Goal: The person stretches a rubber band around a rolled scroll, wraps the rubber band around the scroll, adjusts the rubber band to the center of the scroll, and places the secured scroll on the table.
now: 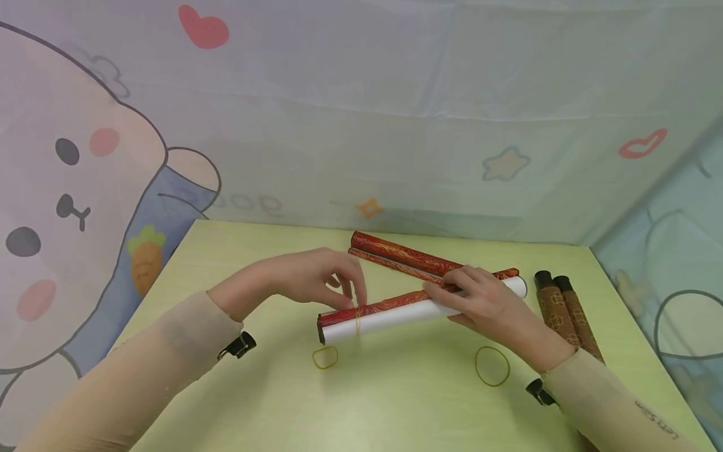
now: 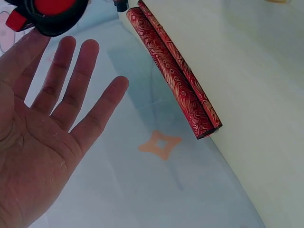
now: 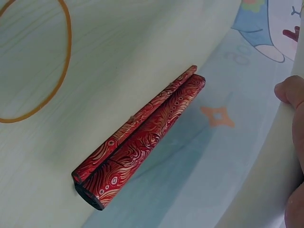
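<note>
A rolled scroll (image 1: 395,317), white with a red patterned strip along its top, lies at a slant across the middle of the table. Near its left end a yellow rubber band (image 1: 358,320) loops around it. My left hand (image 1: 316,276) pinches at this band with thumb and forefinger; its other fingers (image 2: 78,85) spread loosely in the left wrist view. Further along, my right hand (image 1: 480,298) grips the scroll, thumb on the near side and fingers over the top. Behind lies another red patterned scroll (image 1: 401,254).
Two loose rubber bands lie on the table (image 1: 271,402): one (image 1: 325,358) below the scroll's left end, another (image 1: 492,366) near my right wrist. Brown patterned rolls (image 1: 556,307) with black ends lie at the right. A printed cloth (image 1: 361,113) hangs behind the table.
</note>
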`<state>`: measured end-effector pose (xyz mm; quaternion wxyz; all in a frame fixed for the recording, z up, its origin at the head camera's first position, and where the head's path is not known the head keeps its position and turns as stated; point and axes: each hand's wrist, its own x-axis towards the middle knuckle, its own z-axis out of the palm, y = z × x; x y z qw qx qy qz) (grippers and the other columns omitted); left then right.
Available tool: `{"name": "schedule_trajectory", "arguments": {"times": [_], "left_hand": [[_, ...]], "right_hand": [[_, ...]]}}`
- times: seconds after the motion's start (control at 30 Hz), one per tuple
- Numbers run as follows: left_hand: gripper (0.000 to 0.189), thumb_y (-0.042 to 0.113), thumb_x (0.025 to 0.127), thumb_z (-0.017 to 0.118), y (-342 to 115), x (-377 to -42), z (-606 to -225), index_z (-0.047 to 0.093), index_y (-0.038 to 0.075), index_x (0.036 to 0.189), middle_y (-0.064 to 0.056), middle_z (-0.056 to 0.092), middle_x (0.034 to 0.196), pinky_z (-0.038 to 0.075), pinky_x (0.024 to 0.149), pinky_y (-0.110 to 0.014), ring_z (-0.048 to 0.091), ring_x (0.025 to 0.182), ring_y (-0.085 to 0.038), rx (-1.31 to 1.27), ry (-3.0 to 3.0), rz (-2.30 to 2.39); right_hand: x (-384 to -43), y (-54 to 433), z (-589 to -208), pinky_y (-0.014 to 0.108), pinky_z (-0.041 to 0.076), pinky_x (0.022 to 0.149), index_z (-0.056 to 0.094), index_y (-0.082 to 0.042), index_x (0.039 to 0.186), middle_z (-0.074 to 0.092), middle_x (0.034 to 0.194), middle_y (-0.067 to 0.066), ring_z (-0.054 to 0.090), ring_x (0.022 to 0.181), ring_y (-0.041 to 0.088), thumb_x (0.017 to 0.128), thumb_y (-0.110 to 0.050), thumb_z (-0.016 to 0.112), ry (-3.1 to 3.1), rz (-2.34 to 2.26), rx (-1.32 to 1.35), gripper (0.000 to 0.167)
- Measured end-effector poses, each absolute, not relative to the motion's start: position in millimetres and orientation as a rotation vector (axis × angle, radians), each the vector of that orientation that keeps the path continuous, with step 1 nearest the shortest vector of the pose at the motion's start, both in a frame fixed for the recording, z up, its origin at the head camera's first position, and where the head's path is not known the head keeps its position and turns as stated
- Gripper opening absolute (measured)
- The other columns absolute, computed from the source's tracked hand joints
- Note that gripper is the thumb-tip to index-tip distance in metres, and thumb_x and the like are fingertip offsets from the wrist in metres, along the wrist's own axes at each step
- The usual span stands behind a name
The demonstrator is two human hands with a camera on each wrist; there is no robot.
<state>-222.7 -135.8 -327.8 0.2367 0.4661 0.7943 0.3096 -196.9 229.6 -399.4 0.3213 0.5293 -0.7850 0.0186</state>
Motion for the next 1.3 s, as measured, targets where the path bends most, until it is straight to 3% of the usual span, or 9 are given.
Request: {"name": "schedule_trajectory", "arguments": {"times": [0.3, 0.53, 0.87, 1.07, 1.3], "left_hand": [[0.011, 0.008, 0.103, 0.072, -136.5, -220.4, -336.8, 0.076, 0.017, 0.107, 0.002, 0.068, 0.111, 0.058, 0.101, -0.038, 0.071, 0.105, -0.012, 1.270, 2.125, 0.943], [0.009, 0.010, 0.105, 0.069, -133.8, -218.3, -341.5, 0.072, 0.017, 0.107, 0.005, 0.066, 0.111, 0.059, 0.097, -0.037, 0.071, 0.104, -0.011, 1.342, 2.180, 0.920], [0.010, 0.011, 0.108, 0.065, -128.7, -208.6, -340.6, 0.067, 0.018, 0.101, 0.009, 0.060, 0.100, 0.056, 0.092, -0.026, 0.066, 0.100, -0.007, 1.469, 2.409, 0.736], [0.009, 0.015, 0.106, 0.070, -125.4, -198.7, -335.6, 0.068, 0.023, 0.100, 0.010, 0.059, 0.100, 0.054, 0.079, -0.029, 0.062, 0.088, -0.007, 1.542, 2.650, 0.411], [0.015, 0.012, 0.103, 0.071, -121.7, -188.3, -340.4, 0.065, 0.020, 0.092, 0.006, 0.056, 0.090, 0.049, 0.064, -0.025, 0.055, 0.072, -0.010, 1.782, 2.829, 0.028]], "right_hand": [[-194.5, 230.6, -399.3, 0.042, 0.059, 0.078, 0.054, -0.013, 0.152, 0.064, 0.107, 0.006, 0.063, 0.090, 0.025, 0.054, -0.009, 0.108, -2.081, 0.025, 1.402, 0.112], [-191.8, 231.5, -399.0, 0.042, 0.059, 0.081, 0.055, -0.013, 0.152, 0.063, 0.107, 0.006, 0.063, 0.091, 0.025, 0.054, -0.012, 0.108, -2.090, 0.012, 1.387, 0.111], [-192.1, 232.2, -400.3, 0.043, 0.060, 0.082, 0.057, -0.013, 0.151, 0.064, 0.107, 0.006, 0.064, 0.092, 0.025, 0.056, -0.013, 0.108, -2.121, 0.040, 1.374, 0.108], [-190.2, 234.1, -398.7, 0.044, 0.060, 0.082, 0.057, -0.013, 0.150, 0.064, 0.108, 0.007, 0.065, 0.092, 0.027, 0.057, -0.012, 0.108, -2.138, 0.077, 1.364, 0.106], [-187.6, 235.1, -397.5, 0.044, 0.059, 0.084, 0.057, -0.014, 0.150, 0.063, 0.109, 0.007, 0.064, 0.095, 0.026, 0.057, -0.016, 0.108, -2.130, 0.044, 1.384, 0.106]]}}
